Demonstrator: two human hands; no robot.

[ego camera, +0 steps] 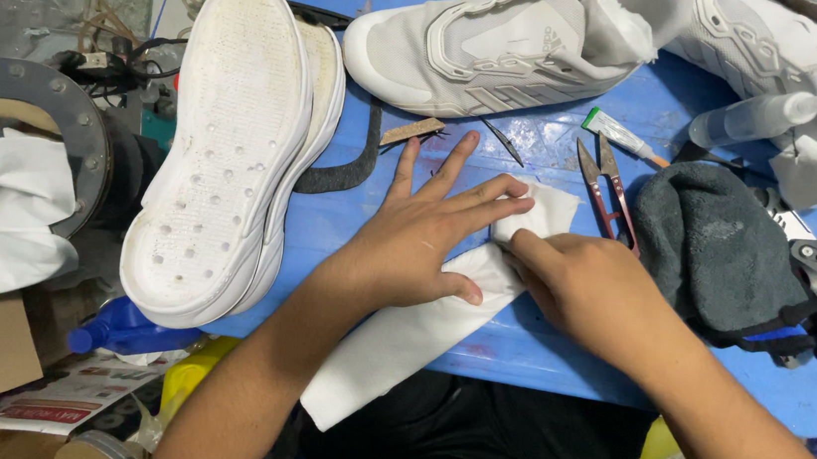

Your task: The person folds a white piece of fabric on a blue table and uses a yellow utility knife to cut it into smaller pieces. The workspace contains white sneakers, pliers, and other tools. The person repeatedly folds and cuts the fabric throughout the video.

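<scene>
Left hand point(423, 236): my palm flat, fingers spread, pressing the white cloth point(419, 325).
Right hand point(578, 281): pinching the cloth's upper fold.
Cloth: on blue table point(537, 347), front edge overhanging.
Nearby: snips point(605, 184), dark towel point(716, 249), white soles point(227, 147).

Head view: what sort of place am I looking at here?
Probably a shoe repair or cleaning workbench: white shoe soles and a white sneaker lie on a blue table, with snips and a glue tube.

White cloth sheet point(419, 330) matt, smooth; blue table point(537, 347) glossy; dark towel point(716, 249) fuzzy.
</scene>
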